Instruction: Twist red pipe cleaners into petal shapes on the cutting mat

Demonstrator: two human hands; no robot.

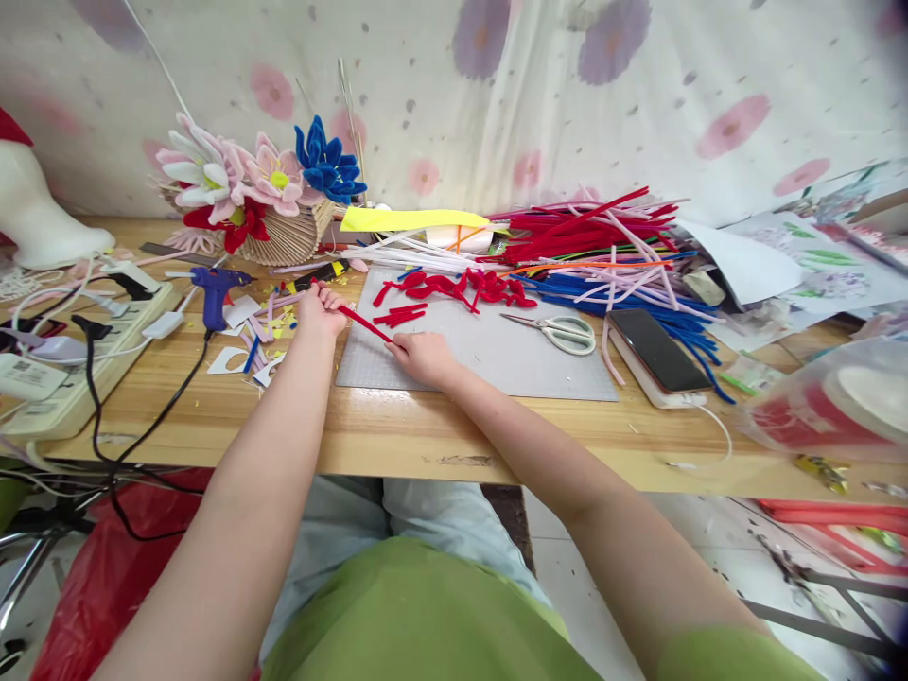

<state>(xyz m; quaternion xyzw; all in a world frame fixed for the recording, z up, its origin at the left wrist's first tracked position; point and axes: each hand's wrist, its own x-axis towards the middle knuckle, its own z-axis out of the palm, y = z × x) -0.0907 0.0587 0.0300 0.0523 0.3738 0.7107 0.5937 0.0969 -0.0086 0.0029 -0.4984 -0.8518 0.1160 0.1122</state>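
Note:
A red pipe cleaner [366,324] is stretched between my two hands over the left part of the grey cutting mat [482,364]. My left hand [323,308] is closed around its far left end. The fingers of my right hand [422,357] pinch the nearer end, low over the mat. Just beyond lie several short cut red pieces [401,315]. Behind them is a cluster of bent, looped red pipe cleaners [461,288]. Scissors with pale handles [567,334] rest on the mat's right side.
A blue glue gun [217,291] and a power strip [106,355] with trailing cables sit left. Fuzzy flowers [262,180] stand in a woven basket [288,236]. Pipe cleaner bundles [588,232] lie at the back. A phone [659,350] and a plastic-wrapped tub [837,402] are right.

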